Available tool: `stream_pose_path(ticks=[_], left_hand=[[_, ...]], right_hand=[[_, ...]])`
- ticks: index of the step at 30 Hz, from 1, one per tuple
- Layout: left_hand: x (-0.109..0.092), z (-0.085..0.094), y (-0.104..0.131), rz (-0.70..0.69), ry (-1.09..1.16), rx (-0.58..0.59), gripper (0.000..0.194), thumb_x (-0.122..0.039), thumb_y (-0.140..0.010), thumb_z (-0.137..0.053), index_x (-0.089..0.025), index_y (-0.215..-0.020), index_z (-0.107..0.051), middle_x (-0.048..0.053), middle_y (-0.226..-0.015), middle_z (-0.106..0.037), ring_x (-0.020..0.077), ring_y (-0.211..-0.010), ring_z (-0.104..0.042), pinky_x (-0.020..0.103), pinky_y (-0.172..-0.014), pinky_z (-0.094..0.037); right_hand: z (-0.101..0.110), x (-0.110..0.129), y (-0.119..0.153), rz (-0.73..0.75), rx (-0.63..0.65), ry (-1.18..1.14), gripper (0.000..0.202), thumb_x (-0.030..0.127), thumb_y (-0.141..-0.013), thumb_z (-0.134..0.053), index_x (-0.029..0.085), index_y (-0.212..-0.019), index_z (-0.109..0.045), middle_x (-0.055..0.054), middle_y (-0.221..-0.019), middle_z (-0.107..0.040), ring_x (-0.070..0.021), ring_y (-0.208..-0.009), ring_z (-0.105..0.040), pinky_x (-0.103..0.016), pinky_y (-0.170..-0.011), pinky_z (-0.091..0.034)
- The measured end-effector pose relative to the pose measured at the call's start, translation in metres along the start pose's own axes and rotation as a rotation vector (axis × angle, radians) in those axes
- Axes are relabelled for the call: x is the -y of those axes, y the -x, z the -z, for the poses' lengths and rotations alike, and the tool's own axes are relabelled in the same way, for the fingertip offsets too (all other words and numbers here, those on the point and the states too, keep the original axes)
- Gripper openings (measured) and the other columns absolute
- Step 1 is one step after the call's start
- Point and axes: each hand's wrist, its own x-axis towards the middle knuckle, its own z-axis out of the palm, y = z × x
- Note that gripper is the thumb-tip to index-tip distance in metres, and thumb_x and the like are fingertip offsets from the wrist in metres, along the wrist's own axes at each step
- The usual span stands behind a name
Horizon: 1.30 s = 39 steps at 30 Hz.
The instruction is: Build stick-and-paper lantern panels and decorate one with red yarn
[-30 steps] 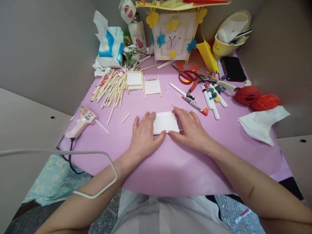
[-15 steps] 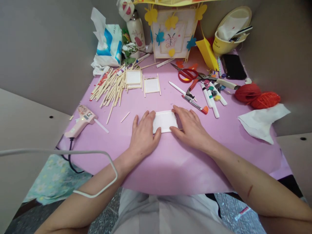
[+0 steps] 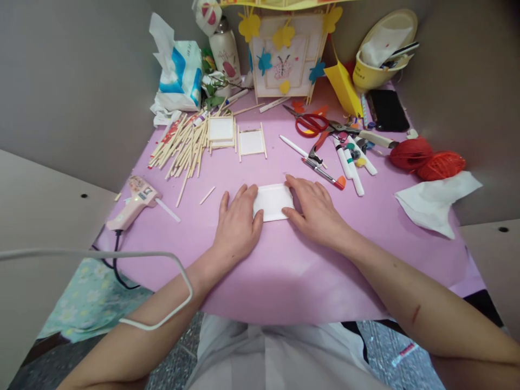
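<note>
Purple tabletop (image 3: 260, 271): grey walls (image 3: 81, 81) are rising around it, and a flat, white, rectangular, cloth-like panel (image 3: 273, 203) is lying near its front middle, between my hands.
Left hand (image 3: 238, 222): my thumb and fingers are clasping the panel's left end.
Right hand (image 3: 314, 208): my thumb and fingertips are gripping the right end by its near and far corners.
Squeeze risk: I judge that uneven pressing is risking a bowed or skewed panel.
Panel axis: it is lying flat, its longer side seemingly running left to right, though my fingers are hiding the ends, so I cannot be sure.
</note>
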Motion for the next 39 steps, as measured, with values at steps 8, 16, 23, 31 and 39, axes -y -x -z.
stream_pose_path(ticks=[8, 16, 23, 31, 39], left_hand=[[0.002, 0.000, 0.001, -0.014, -0.001, 0.016, 0.049, -0.019, -0.094, -0.036, -0.016, -0.142, -0.032, 0.013, -0.145, -0.049, 0.0270, -0.144, -0.031, 0.058, -0.119, -0.014], [0.002, 0.000, 0.000, 0.002, -0.002, 0.024, 0.049, -0.019, -0.094, -0.036, -0.015, -0.142, -0.032, 0.013, -0.145, -0.048, 0.0263, -0.145, -0.030, 0.056, -0.119, -0.014], [0.000, 0.001, 0.000, 0.030, 0.028, 0.018, 0.045, -0.027, -0.097, -0.032, -0.016, -0.141, -0.035, 0.012, -0.145, -0.049, 0.0253, -0.144, -0.032, 0.055, -0.119, -0.014], [-0.011, -0.002, 0.000, 0.051, -0.018, -0.011, 0.055, -0.037, -0.090, -0.048, -0.017, -0.139, -0.035, 0.015, -0.144, -0.048, 0.0292, -0.143, -0.031, 0.056, -0.118, -0.015], [-0.015, 0.000, -0.001, 0.070, -0.016, 0.008, 0.049, -0.028, -0.091, -0.044, -0.017, -0.138, -0.036, 0.014, -0.146, -0.046, 0.0283, -0.144, -0.029, 0.057, -0.118, -0.015]], right_hand=[[0.001, 0.001, -0.003, -0.027, 0.008, 0.001, 0.060, 0.028, -0.087, -0.050, 0.019, -0.145, -0.033, -0.013, -0.140, -0.051, -0.0308, -0.134, -0.040, -0.057, -0.113, -0.026], [-0.003, 0.001, -0.003, -0.046, -0.014, 0.006, 0.058, 0.027, -0.086, -0.053, 0.018, -0.142, -0.038, -0.013, -0.139, -0.052, -0.0310, -0.132, -0.041, -0.055, -0.112, -0.027], [-0.002, -0.007, -0.002, -0.030, -0.015, -0.125, 0.054, 0.036, -0.094, -0.042, 0.020, -0.144, -0.036, -0.010, -0.137, -0.054, -0.0280, -0.131, -0.043, -0.054, -0.113, -0.025], [-0.006, 0.001, -0.001, -0.012, -0.051, 0.010, 0.069, 0.044, -0.080, -0.060, 0.017, -0.141, -0.041, -0.013, -0.141, -0.050, -0.0322, -0.134, -0.040, -0.054, -0.113, -0.023], [-0.007, 0.002, -0.002, -0.019, -0.051, 0.024, 0.064, 0.035, -0.081, -0.056, 0.016, -0.140, -0.041, -0.013, -0.138, -0.052, -0.0314, -0.132, -0.041, -0.052, -0.113, -0.025]])
